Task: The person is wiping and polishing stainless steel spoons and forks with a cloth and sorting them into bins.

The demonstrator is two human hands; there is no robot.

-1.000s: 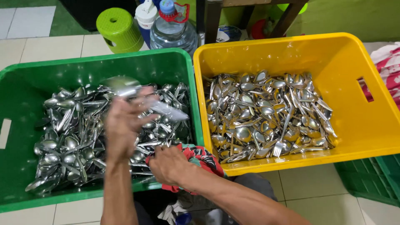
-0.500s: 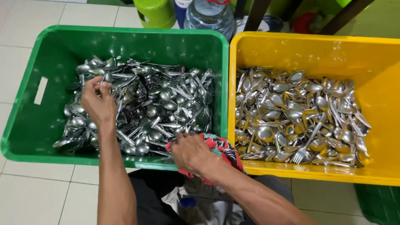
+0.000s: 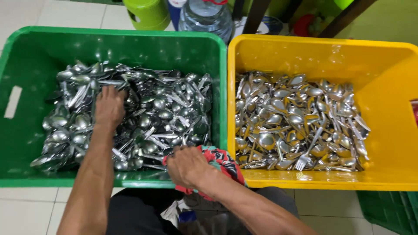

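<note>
My left hand lies palm down on a heap of steel spoons and forks inside the green crate. Its fingertips are buried among the cutlery, so what it grips is hidden. At the green crate's near rim, close to the corner where the two crates meet, my right hand is closed on a bunched red patterned cloth. The yellow crate stands right beside the green one. It holds another layer of spoons and forks.
Behind the crates stand a lime-green plastic stool, a large clear water bottle and dark furniture legs. The corner of another green crate shows at the bottom right. The floor is pale tile.
My left hand held a spoon above the green crate, then dropped to the pile's left side and now rests nearer its middle. My right hand has kept hold of the cloth.
</note>
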